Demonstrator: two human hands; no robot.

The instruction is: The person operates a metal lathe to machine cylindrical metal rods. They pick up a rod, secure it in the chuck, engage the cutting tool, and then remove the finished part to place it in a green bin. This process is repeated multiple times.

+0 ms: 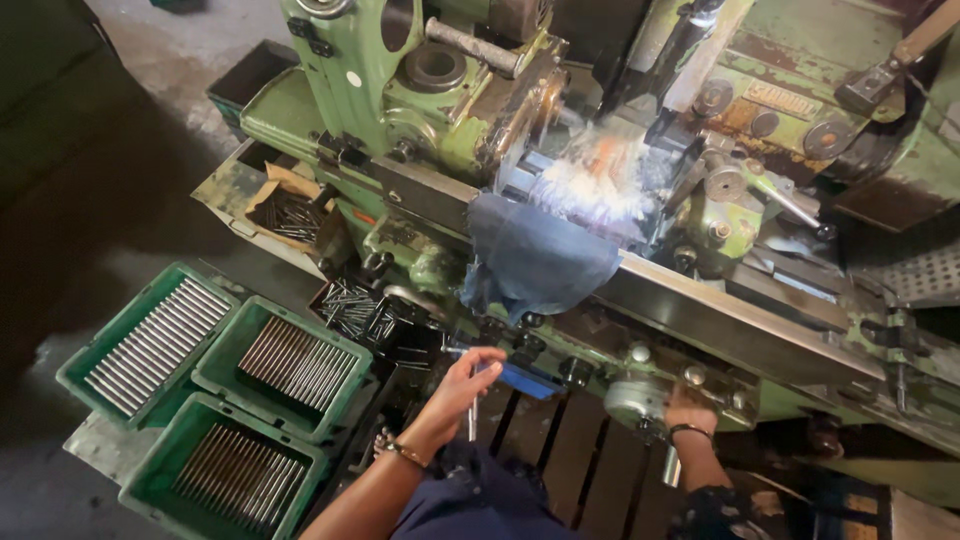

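Thin steel rod (pixel 472 418) pinched upright in my left hand (pixel 466 378), just below the machine's front edge, beside a blue piece (pixel 528 380). My right hand (pixel 688 409) wraps a round metal handwheel (pixel 634 400) on the green machine (pixel 400 100). Blue cloth (pixel 535 262) drapes over the bed above. Green crates (pixel 225 395) of rods at left.

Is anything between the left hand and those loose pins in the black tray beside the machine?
Nothing visible. The left hand touches a blue piece on the machine front; the pins lie to its left, with open space between.
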